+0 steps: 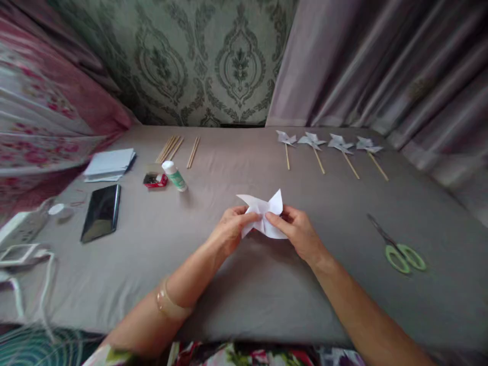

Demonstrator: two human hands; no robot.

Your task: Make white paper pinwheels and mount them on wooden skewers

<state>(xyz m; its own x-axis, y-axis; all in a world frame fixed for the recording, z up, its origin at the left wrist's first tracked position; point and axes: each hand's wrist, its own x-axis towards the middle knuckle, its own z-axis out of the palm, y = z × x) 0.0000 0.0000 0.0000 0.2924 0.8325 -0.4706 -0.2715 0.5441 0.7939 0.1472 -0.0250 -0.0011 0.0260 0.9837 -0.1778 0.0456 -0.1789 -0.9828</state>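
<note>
A white paper pinwheel [275, 206] without a stick is held between both hands above the near middle of the table. My left hand [232, 226] grips its left side, the thumb pressed near the centre. From the right, my right hand [295, 229] pinches it, with that thumb also close to the centre. The undersides of the paper and most of the fingertips behind it are hidden. Beyond the hands stands a glue stick [175, 177] with a white cap and green label. Beside it lies a small red box [155, 180] with small dark items inside.
Several finished pinwheels on sticks [313, 142] lie at the back right. Scissors with green handles [398, 250] rest at right. Loose wooden sticks [168, 148], a paper stack [109, 164], a black phone [100, 212], a white cap [60, 211] and a power strip [23, 227] occupy the left.
</note>
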